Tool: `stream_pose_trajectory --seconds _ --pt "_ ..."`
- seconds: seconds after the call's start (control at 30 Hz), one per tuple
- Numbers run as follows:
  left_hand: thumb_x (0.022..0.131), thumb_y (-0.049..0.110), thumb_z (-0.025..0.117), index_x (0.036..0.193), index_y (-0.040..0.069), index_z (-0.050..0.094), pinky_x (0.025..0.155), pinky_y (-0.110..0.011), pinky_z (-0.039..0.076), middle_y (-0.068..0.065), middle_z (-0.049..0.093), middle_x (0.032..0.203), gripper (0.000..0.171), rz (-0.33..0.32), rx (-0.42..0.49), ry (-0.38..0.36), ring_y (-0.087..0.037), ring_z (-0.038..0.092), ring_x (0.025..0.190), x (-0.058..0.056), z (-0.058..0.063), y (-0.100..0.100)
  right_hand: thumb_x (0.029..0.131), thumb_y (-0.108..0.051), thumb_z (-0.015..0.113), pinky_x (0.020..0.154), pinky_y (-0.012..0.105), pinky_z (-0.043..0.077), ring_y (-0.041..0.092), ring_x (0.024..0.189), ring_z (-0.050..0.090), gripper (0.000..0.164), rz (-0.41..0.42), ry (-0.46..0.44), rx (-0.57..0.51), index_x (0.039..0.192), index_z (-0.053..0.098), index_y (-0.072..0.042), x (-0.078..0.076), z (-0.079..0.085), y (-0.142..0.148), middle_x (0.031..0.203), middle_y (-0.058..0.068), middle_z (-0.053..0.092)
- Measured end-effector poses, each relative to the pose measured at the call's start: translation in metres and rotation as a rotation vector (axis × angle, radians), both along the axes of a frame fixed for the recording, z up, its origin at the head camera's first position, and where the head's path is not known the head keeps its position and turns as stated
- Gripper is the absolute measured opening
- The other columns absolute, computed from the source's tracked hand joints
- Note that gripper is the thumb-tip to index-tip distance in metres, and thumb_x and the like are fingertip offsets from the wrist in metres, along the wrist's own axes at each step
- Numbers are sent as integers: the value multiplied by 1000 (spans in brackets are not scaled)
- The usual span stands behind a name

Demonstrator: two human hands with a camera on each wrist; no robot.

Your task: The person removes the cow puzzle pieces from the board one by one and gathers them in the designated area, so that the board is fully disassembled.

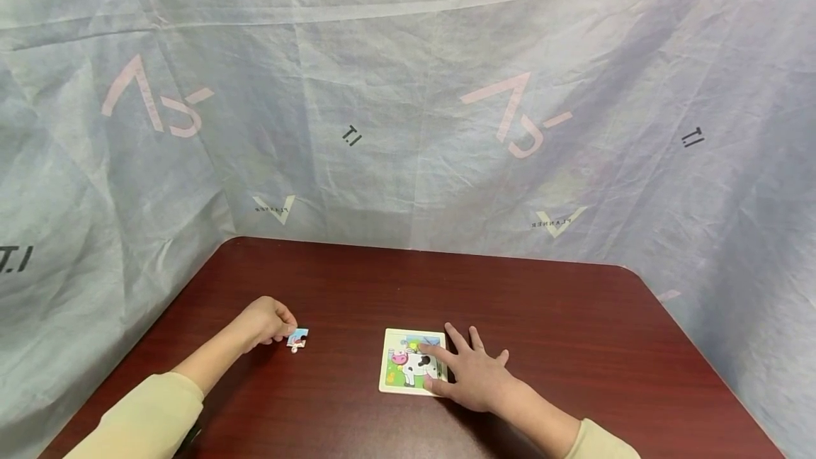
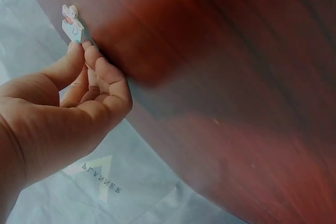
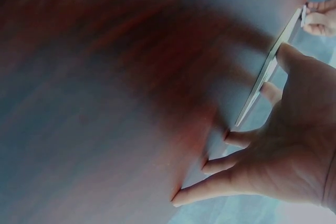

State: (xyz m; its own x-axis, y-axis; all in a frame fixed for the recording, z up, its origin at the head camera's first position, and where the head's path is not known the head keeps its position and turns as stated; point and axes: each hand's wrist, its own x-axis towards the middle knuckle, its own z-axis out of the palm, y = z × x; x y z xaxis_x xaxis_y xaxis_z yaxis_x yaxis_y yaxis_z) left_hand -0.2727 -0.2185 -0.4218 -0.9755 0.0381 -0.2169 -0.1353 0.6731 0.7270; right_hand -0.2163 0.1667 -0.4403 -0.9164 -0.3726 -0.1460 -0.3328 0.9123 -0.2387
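Between thumb and fingertips, my left hand [image 1: 268, 321] pinches a small jigsaw puzzle piece [image 1: 297, 339] with a light blue, white and red print. The left wrist view shows the same puzzle piece [image 2: 72, 23] held by one edge. To the right lies a square cow puzzle [image 1: 414, 362] in a pale frame, flat on the table. My right hand [image 1: 474, 374] spreads its fingers over the right side of the puzzle. In the right wrist view, the thumb and index finger of the right hand [image 3: 294, 129] touch the puzzle board [image 3: 268, 66], seen edge-on, while the other fingertips rest on the table.
Both hands work over a dark red-brown wooden table [image 1: 306, 416] with rounded far corners. A grey-white fabric sheet [image 1: 408, 91] with printed letters hangs behind the table and along its sides.
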Motion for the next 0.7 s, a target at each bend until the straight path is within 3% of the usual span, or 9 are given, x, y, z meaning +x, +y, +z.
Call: stream_pose_trajectory --seconds 0.33,0.7 --pt "91 -3 71 87 -2 71 64 -35 50 -6 61 74 4 28 -12 -7 -20 56 71 1 -3 -13 93 -69 54 84 90 23 49 147 22 59 4 -4 -7 148 44 -50 0 -2 0 165 9 23" --pt "91 -2 71 85 -2 70 62 -32 47 -5 57 70 6 22 -22 7 -18 53 67 1 0 -13 94 -69 54 84 90 23 49 147 22 59 3 5 0 149 44 -50 0 0 1 165 9 24"
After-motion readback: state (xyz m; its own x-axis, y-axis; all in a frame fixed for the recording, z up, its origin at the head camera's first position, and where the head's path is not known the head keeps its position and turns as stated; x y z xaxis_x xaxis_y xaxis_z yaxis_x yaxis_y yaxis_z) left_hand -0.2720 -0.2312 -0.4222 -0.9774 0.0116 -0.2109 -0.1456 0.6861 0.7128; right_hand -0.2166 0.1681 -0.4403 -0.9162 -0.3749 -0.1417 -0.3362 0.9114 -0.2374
